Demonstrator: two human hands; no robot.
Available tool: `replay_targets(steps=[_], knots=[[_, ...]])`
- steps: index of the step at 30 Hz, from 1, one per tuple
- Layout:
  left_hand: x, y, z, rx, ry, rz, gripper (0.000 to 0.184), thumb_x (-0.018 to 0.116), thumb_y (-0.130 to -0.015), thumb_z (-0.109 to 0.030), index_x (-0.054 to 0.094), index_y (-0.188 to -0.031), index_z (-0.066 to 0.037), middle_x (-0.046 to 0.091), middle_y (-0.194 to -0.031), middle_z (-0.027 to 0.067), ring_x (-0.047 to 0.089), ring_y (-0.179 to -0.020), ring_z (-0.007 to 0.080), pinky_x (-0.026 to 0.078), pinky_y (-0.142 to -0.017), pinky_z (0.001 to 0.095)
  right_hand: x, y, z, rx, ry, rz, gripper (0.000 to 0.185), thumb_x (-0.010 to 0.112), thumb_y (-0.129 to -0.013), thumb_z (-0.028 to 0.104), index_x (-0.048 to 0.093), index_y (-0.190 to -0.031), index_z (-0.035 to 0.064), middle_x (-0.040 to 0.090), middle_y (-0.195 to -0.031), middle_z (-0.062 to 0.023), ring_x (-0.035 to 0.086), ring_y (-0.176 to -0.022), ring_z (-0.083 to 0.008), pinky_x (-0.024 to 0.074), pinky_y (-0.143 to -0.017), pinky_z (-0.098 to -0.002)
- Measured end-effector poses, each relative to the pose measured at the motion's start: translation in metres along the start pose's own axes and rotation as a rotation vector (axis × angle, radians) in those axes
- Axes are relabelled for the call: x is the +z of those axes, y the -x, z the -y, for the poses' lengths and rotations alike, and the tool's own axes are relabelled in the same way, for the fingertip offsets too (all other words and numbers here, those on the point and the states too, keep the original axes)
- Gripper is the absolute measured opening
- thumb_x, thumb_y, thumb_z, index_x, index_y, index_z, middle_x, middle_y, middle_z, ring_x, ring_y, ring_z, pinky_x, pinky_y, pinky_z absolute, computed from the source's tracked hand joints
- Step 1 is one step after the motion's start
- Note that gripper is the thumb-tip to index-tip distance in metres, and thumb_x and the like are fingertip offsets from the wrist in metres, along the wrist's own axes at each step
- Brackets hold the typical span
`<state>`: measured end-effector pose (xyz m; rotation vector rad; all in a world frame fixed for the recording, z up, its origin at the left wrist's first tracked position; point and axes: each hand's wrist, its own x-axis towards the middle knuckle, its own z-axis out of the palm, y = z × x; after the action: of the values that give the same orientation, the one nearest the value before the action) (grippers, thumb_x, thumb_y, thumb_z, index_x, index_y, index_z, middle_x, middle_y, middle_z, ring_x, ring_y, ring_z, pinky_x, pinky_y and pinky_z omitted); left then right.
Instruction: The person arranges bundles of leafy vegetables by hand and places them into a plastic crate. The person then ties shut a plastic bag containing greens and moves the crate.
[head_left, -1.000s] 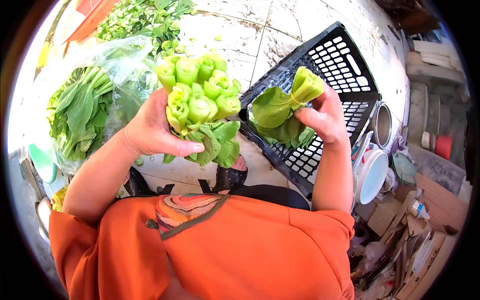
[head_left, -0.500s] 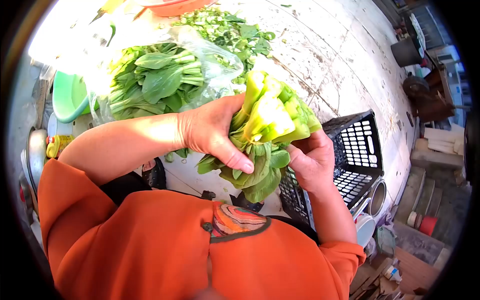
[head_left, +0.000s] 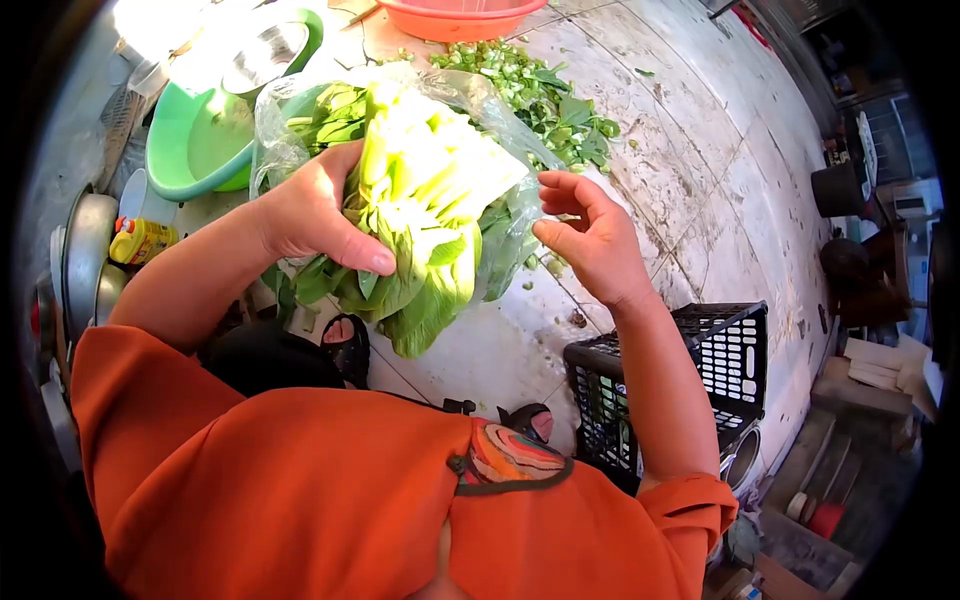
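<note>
My left hand [head_left: 325, 215] grips a bunch of bok choy [head_left: 425, 185], its thumb across the green leaves. The pale stem ends point up and away from me in bright sun, and the leaves hang toward me. My right hand [head_left: 595, 240] is just right of the bunch, apart from it, with fingers loosely curled and nothing in them. Behind the bunch lies a clear plastic bag [head_left: 275, 125] with more bok choy [head_left: 335, 115], partly hidden.
Chopped stems and leaves [head_left: 540, 95] are scattered on the tiled floor [head_left: 690, 180]. A red basin [head_left: 460, 22] stands at the back, a green basin [head_left: 195, 150] at the left. A black plastic crate [head_left: 735, 360] is by my right arm. A yellow bottle [head_left: 140, 242] stands near my left elbow.
My left hand has moved left with the bok choy, over the bag. My right hand has let go of the bunch and come away to its right. The view has shifted.
</note>
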<state>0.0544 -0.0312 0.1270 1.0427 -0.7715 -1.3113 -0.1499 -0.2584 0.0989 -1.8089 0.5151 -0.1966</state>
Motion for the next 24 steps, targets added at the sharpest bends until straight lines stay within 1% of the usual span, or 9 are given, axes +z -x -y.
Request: replay_targets(steps=[4, 7, 9, 12, 14, 17, 19, 21, 24], knots=[[-0.043, 0.015, -0.052, 0.269, -0.305, -0.172, 0.083, 0.082, -0.062, -0.001, 0.047, -0.137, -0.001, 0.061, -0.125, 0.0093, 0.059, -0.115, 0.0212, 0.046, -0.102, 0.0382, 0.018, -0.079, -0.014, -0.089, 0.378, -0.179, 0.052, 0.070, -0.078, 0.026, 0.060, -0.124, 0.0036, 0.062, -0.117, -0.0172, 0.061, -0.108, -0.0285, 0.0488, -0.095, -0.0388], [-0.046, 0.014, -0.082, 0.239, -0.611, -0.253, 0.080, 0.082, -0.065, -0.006, 0.047, -0.136, 0.000, 0.062, -0.124, 0.0092, 0.060, -0.113, 0.0198, 0.047, -0.100, 0.0368, 0.043, -0.134, -0.037, -0.180, 0.683, -0.319, 0.052, 0.068, -0.078, 0.029, 0.061, -0.125, 0.0064, 0.062, -0.119, -0.0164, 0.058, -0.113, -0.0314, 0.0444, -0.101, -0.0420], [-0.043, 0.002, -0.085, 0.484, -1.136, -0.336, 0.078, 0.083, -0.067, -0.012, 0.047, -0.135, 0.002, 0.063, -0.123, 0.0110, 0.062, -0.112, 0.0180, 0.048, -0.098, 0.0336, 0.058, -0.161, -0.045, -0.124, 0.770, -0.312, 0.049, 0.067, -0.079, 0.030, 0.063, -0.123, 0.0100, 0.062, -0.122, -0.0135, 0.056, -0.117, -0.0320, 0.0418, -0.103, -0.0441], [-0.050, -0.018, -0.077, 0.375, -1.591, -0.443, 0.079, 0.081, -0.065, -0.021, 0.046, -0.132, 0.001, 0.064, -0.115, 0.0196, 0.066, -0.103, 0.0331, 0.051, -0.090, 0.0402, 0.056, -0.183, -0.040, 0.108, 0.915, -0.130, 0.037, 0.065, -0.079, 0.029, 0.067, -0.113, 0.0125, 0.065, -0.117, -0.0106, 0.058, -0.114, -0.0300, 0.0419, -0.101, -0.0459], [-0.046, -0.037, -0.073, 0.199, -1.615, -0.334, 0.076, 0.076, -0.062, -0.019, 0.046, -0.130, -0.002, 0.064, -0.109, 0.0201, 0.064, -0.099, 0.0389, 0.051, -0.085, 0.0455, 0.047, -0.198, -0.043, 0.082, 0.907, -0.138, 0.027, 0.062, -0.081, 0.027, 0.068, -0.101, 0.0109, 0.070, -0.104, -0.0122, 0.064, -0.102, -0.0322, 0.0465, -0.093, -0.0459], [-0.042, -0.065, -0.057, 0.174, -1.673, -0.291, 0.068, 0.074, -0.064, -0.016, 0.046, -0.125, -0.004, 0.064, -0.104, 0.0184, 0.063, -0.099, 0.0382, 0.052, -0.084, 0.0459, 0.029, -0.216, -0.028, -0.028, 0.599, -0.335, 0.028, 0.059, -0.084, 0.030, 0.067, -0.094, 0.0048, 0.070, -0.092, -0.0182, 0.066, -0.087, -0.0390, 0.0521, -0.081, -0.0448], [-0.042, -0.090, -0.048, 0.139, -1.684, -0.260, 0.070, 0.075, -0.065, -0.017, 0.046, -0.126, -0.004, 0.064, -0.103, 0.0182, 0.063, -0.100, 0.0386, 0.051, -0.084, 0.0461, 0.017, -0.224, -0.008, -0.017, 0.670, -0.311, 0.028, 0.059, -0.084, 0.030, 0.068, -0.092, 0.0052, 0.070, -0.093, -0.0184, 0.066, -0.089, -0.0383, 0.0519, -0.083, -0.0446], [-0.050, -0.116, -0.038, -0.142, -1.737, -0.120, 0.069, 0.076, -0.064, -0.016, 0.046, -0.124, -0.002, 0.065, -0.103, 0.0189, 0.063, -0.102, 0.0367, 0.052, -0.085, 0.0462, 0.007, -0.234, 0.004, -0.010, 0.796, -0.257, 0.028, 0.059, -0.083, 0.032, 0.072, -0.091, 0.0078, 0.070, -0.095, -0.0182, 0.066, -0.091, -0.0365, 0.0519, -0.085, -0.0435], [-0.067, -0.142, -0.015, -0.184, -1.796, -0.018, 0.064, 0.075, -0.064, -0.016, 0.048, -0.120, 0.000, 0.065, -0.103, 0.0198, 0.064, -0.102, 0.0347, 0.052, -0.085, 0.0450, -0.001, -0.234, 0.018, 0.043, 0.848, -0.234, 0.030, 0.060, -0.083, 0.033, 0.073, -0.096, 0.0087, 0.071, -0.095, -0.0176, 0.067, -0.092, -0.0357, 0.0519, -0.086, -0.0430]])
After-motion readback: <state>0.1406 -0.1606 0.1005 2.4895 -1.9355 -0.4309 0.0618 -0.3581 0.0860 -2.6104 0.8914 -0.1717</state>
